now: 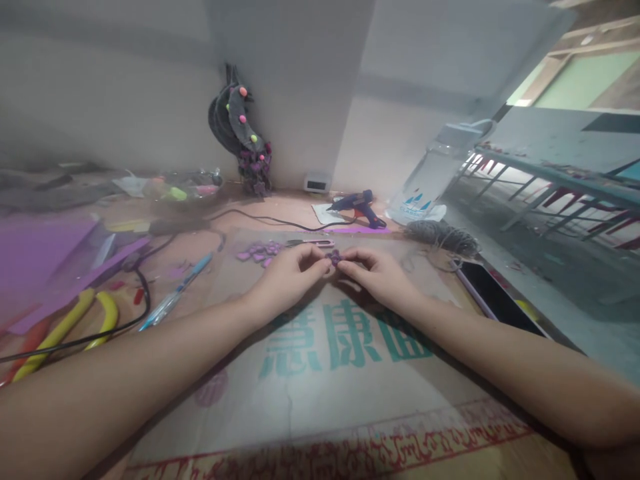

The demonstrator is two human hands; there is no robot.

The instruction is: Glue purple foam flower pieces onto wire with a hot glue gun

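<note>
Craft workshop. Indicators: hot glue gun (364, 208), thread snips (320, 243), grey cord bundle (443, 238) on worktable (285, 203); long table (575, 179) beyond.

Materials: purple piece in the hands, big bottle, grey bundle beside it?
Purple piece: perhaps felt or foam, matt; no shine shows, but too small to settle.
Bottle: probably plastic, smooth; translucent wall with blue print.
Grey bundle: likely yarn or cord, dull; thin looped strands show.
</note>
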